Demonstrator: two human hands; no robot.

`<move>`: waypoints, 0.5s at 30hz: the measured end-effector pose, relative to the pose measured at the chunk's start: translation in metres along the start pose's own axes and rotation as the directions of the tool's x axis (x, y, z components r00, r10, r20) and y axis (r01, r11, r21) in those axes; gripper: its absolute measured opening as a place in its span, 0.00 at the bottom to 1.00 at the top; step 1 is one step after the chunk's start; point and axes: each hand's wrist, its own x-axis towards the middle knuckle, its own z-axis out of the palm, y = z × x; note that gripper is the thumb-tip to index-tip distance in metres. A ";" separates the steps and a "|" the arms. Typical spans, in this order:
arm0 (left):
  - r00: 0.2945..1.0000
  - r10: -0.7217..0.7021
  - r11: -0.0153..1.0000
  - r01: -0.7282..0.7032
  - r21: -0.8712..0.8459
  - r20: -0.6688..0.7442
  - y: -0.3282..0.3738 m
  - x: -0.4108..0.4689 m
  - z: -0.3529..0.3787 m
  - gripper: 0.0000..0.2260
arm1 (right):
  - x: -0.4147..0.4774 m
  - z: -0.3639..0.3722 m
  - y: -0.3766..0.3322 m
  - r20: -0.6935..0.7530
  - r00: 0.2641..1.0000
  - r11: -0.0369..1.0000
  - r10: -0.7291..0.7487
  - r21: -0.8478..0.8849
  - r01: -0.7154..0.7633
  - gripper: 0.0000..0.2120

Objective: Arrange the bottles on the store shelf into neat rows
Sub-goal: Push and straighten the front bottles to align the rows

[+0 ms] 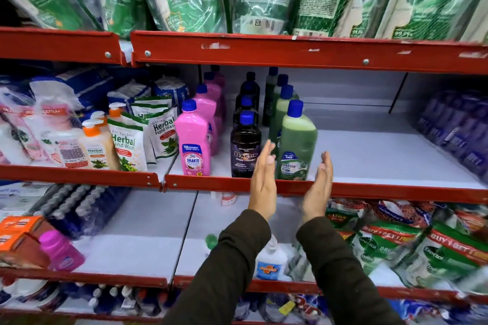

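Bottles stood in three rows on the middle shelf (369,166): pink (194,144), dark (245,146) and green (297,145). Both hands were flat and empty, the left hand (262,179) and right hand (319,185) flanking the front green bottle without clearly touching it.

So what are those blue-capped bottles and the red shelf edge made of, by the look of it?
The front green bottle looks like translucent plastic: its liquid shows through the wall, with a paler band near the shoulder. Its blue cap seems opaque, smooth plastic. The pink bottle looks the same, glossy. The red shelf edge is probably painted metal: screws and chipped paint show.
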 end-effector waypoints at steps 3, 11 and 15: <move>0.970 -0.236 0.971 0.238 -0.037 0.057 -0.010 0.013 0.018 0.28 | 0.017 -0.008 0.001 0.232 0.966 0.993 0.116 -0.006 -0.118 0.22; 0.938 -0.335 0.942 0.337 0.000 0.094 -0.009 0.023 0.025 0.37 | 0.016 -0.013 -0.009 0.366 0.913 0.981 0.182 -0.134 -0.142 0.33; 0.979 -0.205 0.975 0.206 0.089 -0.017 -0.007 0.010 0.031 0.29 | 0.011 -0.022 -0.014 0.366 0.914 0.975 0.174 -0.196 -0.107 0.33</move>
